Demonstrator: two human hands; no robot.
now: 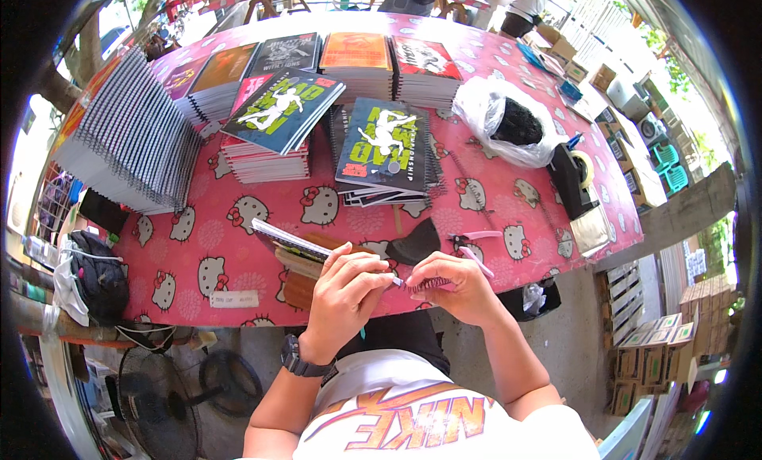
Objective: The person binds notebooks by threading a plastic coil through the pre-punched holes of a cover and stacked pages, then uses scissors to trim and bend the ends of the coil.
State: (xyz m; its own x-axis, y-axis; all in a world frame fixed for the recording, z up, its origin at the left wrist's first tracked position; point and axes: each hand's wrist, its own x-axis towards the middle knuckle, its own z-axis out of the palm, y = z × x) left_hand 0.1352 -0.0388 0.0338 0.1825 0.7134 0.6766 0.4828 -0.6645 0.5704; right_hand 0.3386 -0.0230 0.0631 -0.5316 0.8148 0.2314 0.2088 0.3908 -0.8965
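Observation:
My left hand [349,292] is closed around a thin notebook [290,242], held on edge with its pages toward the table's far side. Opposite it, my right hand [454,287] pinches a dark spiral binding coil [431,284], whose end meets the notebook's near corner. My fingers hide the exact contact. Pink-handled pliers [478,235] lie just beyond my right hand. Beside them is a dark grey curved piece [414,242]. Under the notebook rests a brown wooden block [300,288].
Stacks of spiral notebooks [381,146] line the table's far side, with a tall stack [127,134] at left. A plastic bag of black coils [508,127] and a tape dispenser [573,174] sit at right. A fan [159,392] stands below left.

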